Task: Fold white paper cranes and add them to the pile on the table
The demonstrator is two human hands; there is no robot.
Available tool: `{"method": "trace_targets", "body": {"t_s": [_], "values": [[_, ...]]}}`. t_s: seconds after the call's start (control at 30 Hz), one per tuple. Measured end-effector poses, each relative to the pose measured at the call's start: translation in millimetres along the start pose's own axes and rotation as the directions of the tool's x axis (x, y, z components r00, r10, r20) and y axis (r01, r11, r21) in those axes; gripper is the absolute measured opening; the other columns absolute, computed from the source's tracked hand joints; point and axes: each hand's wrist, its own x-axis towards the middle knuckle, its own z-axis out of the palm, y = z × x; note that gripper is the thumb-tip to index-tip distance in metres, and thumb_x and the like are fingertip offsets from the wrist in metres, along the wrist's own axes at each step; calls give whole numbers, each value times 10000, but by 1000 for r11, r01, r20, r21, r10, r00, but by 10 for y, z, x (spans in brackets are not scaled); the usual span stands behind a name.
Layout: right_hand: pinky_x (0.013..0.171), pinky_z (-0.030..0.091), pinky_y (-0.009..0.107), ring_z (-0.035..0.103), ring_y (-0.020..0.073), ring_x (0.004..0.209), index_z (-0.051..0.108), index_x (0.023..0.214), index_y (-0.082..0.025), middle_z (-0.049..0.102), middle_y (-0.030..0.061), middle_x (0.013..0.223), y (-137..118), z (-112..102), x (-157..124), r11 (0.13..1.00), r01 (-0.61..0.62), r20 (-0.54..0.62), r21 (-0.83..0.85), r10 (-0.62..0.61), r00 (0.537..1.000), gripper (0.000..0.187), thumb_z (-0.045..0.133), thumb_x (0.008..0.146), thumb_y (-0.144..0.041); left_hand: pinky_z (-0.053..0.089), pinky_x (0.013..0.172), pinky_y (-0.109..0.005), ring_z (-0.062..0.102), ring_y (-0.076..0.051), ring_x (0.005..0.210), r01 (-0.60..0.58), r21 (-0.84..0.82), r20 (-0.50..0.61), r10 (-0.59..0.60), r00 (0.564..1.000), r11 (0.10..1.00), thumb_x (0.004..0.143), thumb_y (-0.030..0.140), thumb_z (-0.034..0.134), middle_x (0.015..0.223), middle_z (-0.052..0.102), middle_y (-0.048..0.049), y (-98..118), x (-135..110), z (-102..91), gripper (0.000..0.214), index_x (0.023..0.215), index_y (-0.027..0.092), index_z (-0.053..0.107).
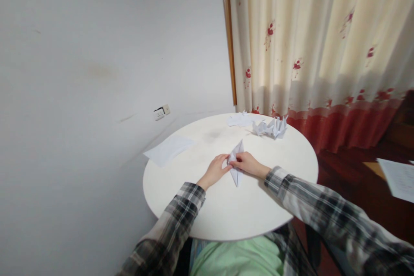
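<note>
A white sheet of paper folded into a long pointed diamond (pixel 237 176) is between my hands over the round table. My left hand (pixel 217 169) grips its left side, with thumb and fingers closed on the paper. From the right, my right hand (pixel 249 164) pinches the paper near its middle, fingertips close to my left thumb. One point of the folded paper aims away from me and the other toward me. The fingers cover part of its middle folds.
Several folded paper figures (pixel 271 128) stand at the table's back right, beside some flat paper pieces (pixel 239 119). Flat white sheets (pixel 168 150) lie at the left edge of the white table (pixel 207 207). A wall socket (pixel 158 114) and a curtain (pixel 291 43) are behind.
</note>
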Motion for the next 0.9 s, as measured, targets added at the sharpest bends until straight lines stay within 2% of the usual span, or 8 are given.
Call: {"method": "trace_targets", "body": {"t_s": [0.1,0.33,0.5,0.7,0.9], "values": [[469,259,183,391,74,481,558,604,-138,467,-29,508,-25,-15,-14,1000,10,0,10,-10,1000,233,488,760,-296,336,920,-367,460,-216,1030,17,8,0,-17,1000,1000,717,274,553,1100,523,-96,-16,5,10,353,1048,161,509],[487,270,180,393,73,495,522,623,-148,460,-39,529,-20,1,-24,998,59,-32,38,-57,998,184,489,749,-277,365,883,-348,490,-202,968,-35,-22,5,35,999,999,720,264,541,1027,560,-78,-45,17,18,291,993,163,535],[482,262,183,383,73,485,495,588,-150,426,-46,503,-13,-1,-10,997,38,-18,60,-37,999,220,461,770,-269,349,906,-347,474,-200,999,-24,-14,-9,24,1000,1000,713,290,558,1067,543,-86,-88,12,43,336,1017,151,522],[489,281,178,394,75,499,499,630,-153,435,-48,514,-38,-17,-22,996,21,-21,82,-19,1000,182,466,772,-263,360,898,-342,489,-197,986,-24,-12,15,24,1000,1000,723,310,551,1058,554,-79,-82,18,31,326,1014,166,533],[477,283,180,390,74,481,477,592,-158,419,-54,487,48,36,5,986,-9,10,166,7,1000,258,417,802,-296,343,919,-346,476,-202,1017,-21,-20,7,21,1000,1000,722,307,553,1090,544,-84,-87,15,31,330,1022,171,541]]}}
